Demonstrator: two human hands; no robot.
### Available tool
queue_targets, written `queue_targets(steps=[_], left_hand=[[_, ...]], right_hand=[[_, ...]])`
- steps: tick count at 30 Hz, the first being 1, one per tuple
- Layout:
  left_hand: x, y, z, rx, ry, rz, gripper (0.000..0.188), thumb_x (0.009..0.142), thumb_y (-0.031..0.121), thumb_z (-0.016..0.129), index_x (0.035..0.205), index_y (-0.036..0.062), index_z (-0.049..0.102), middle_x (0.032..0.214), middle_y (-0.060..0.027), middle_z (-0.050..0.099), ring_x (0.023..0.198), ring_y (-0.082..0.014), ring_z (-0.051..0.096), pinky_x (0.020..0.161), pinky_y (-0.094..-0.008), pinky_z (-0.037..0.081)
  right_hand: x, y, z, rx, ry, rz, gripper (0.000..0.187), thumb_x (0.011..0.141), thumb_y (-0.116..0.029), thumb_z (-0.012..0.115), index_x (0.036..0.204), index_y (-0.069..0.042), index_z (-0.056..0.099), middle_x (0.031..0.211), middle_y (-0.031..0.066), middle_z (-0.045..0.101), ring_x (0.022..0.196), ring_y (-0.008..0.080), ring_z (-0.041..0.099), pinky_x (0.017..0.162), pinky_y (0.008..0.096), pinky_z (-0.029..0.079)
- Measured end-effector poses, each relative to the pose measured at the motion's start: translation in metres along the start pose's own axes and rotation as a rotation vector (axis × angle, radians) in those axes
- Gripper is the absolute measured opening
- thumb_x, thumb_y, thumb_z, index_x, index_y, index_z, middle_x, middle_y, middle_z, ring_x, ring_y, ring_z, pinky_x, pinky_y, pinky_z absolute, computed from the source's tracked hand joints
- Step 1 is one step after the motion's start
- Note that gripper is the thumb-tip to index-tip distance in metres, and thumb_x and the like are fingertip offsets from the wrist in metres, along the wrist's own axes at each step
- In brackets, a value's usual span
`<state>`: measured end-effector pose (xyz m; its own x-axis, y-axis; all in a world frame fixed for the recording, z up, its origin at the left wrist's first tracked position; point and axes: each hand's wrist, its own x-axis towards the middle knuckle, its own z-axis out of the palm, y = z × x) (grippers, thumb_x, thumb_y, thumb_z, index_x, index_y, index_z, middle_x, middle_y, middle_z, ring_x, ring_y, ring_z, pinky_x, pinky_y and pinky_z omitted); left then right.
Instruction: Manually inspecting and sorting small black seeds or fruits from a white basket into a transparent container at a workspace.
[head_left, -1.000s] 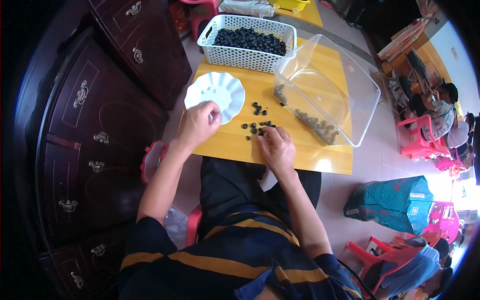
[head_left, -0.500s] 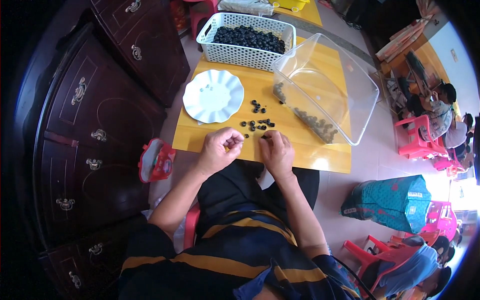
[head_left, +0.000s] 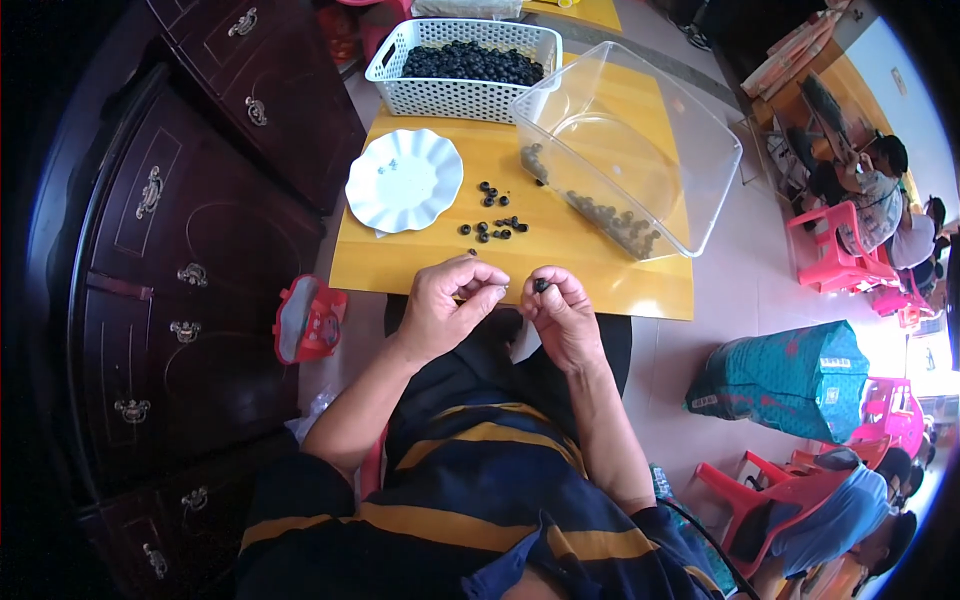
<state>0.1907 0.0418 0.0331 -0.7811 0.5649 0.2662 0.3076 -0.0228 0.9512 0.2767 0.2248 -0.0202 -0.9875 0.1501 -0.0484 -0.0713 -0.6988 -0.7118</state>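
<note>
Between the thumb and forefinger of my right hand (head_left: pixel 563 322) is a small round black bead-like piece (head_left: pixel 541 285). My left hand (head_left: pixel 450 305) faces it a short way off, its thumb and forefinger pinched. Whatever is in that pinch is too small to make out. Both hands are over the near edge of the yellow wooden table (head_left: pixel 400 262). Just beyond them lie several loose black pieces (head_left: pixel 504 234), ring-like with hollow centres. A white plate with a wavy rim (head_left: pixel 405 180) stands to their left.
At the table's back, a white perforated basket (head_left: pixel 440 100) holds many black pieces. A clear plastic bin (head_left: pixel 690 180) lies tilted at the right with more pieces inside. Dark drawers (head_left: pixel 150 270) line the left; a teal sack (head_left: pixel 780 380) and people on pink chairs (head_left: pixel 835 240) are at the right.
My right hand has lifted from the tabletop with a black piece and turned so it shows. My left hand has moved right, closer to it. The whole view has shifted slightly.
</note>
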Motion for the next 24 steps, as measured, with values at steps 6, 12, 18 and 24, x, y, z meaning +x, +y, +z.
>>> queue_targets(steps=[6, 12, 18, 24], left_hand=[[0.0, 0.029, 0.014, 0.165, -0.02, 0.193, 0.006, 0.089, -0.002, 0.07, 0.094, -0.0013, 0.069, 0.084, -0.0067, 0.067, 0.07, -0.0131, 0.065, 0.063, -0.026, 0.051], [-0.004, 0.024, 0.029, 0.2, -0.094, 0.152, 0.006, 0.087, -0.002, 0.07, 0.093, -0.0012, 0.069, 0.083, -0.0089, 0.066, 0.074, -0.0183, 0.064, 0.067, -0.028, 0.049], [-0.001, 0.017, 0.041, 0.283, -0.156, 0.17, 0.009, 0.084, -0.003, 0.072, 0.092, -0.0008, 0.069, 0.084, -0.0105, 0.067, 0.074, -0.0226, 0.066, 0.067, -0.0306, 0.051], [0.004, 0.008, 0.048, 0.379, -0.203, 0.205, 0.01, 0.082, -0.002, 0.074, 0.091, 0.0002, 0.07, 0.083, -0.0111, 0.068, 0.074, -0.025, 0.068, 0.067, -0.0327, 0.052]], right_hand=[[-0.018, -0.007, 0.004, 0.102, -0.104, 0.023, 0.025, 0.098, -0.02, 0.066, 0.118, -0.007, 0.063, 0.102, 0.0068, 0.068, 0.093, 0.019, 0.067, 0.089, 0.0338, 0.053], [-0.028, -0.003, -0.015, -0.028, -0.112, -0.003, 0.025, 0.094, -0.016, 0.072, 0.115, -0.004, 0.065, 0.101, 0.0061, 0.071, 0.09, 0.0171, 0.071, 0.087, 0.0301, 0.057], [-0.031, 0.006, -0.039, -0.108, -0.023, 0.094, 0.028, 0.089, -0.017, 0.077, 0.111, -0.002, 0.069, 0.096, 0.0075, 0.073, 0.087, 0.0169, 0.07, 0.074, 0.0322, 0.061], [-0.031, 0.008, -0.05, -0.112, -0.018, 0.151, 0.031, 0.088, -0.019, 0.078, 0.112, -0.001, 0.07, 0.097, 0.0089, 0.073, 0.086, 0.0174, 0.07, 0.071, 0.034, 0.061]])
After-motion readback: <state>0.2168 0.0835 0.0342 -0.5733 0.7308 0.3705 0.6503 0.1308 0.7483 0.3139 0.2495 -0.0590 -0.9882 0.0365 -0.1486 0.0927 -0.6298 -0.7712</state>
